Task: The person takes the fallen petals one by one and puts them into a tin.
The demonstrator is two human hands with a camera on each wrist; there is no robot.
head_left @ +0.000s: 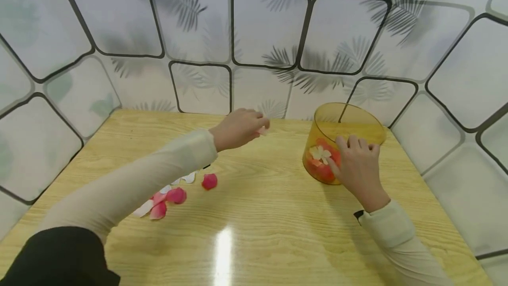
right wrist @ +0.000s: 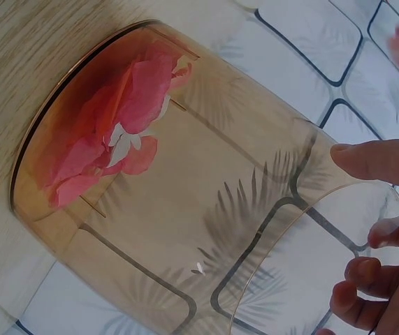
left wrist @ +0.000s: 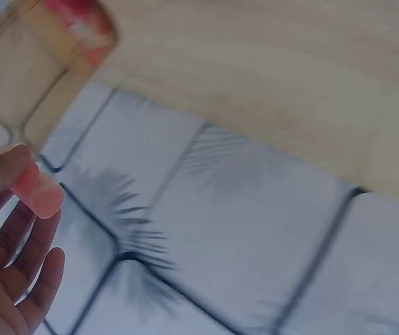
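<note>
My left hand (head_left: pixel 241 129) is raised over the back of the table, left of the container. Between its thumb and fingers it pinches a pale pink petal (left wrist: pixel 45 194). An amber see-through container (head_left: pixel 326 122) stands upright at the back right. My right hand (head_left: pixel 360 170) grips its near rim, thumb outside and fingertips curled over the edge. Inside, pink and red petals (right wrist: pixel 140 98) are heaped at the bottom, with a white flower (head_left: pixel 320 154) against the near wall.
Loose pink petals (head_left: pixel 176 195) and several white ones (head_left: pixel 189 177) lie on the wooden table (head_left: pixel 254 242) at the left, partly behind the left forearm. One dark pink petal (head_left: pixel 209 181) lies apart from them. A patterned wall (head_left: pixel 270 25) borders the table's back and sides.
</note>
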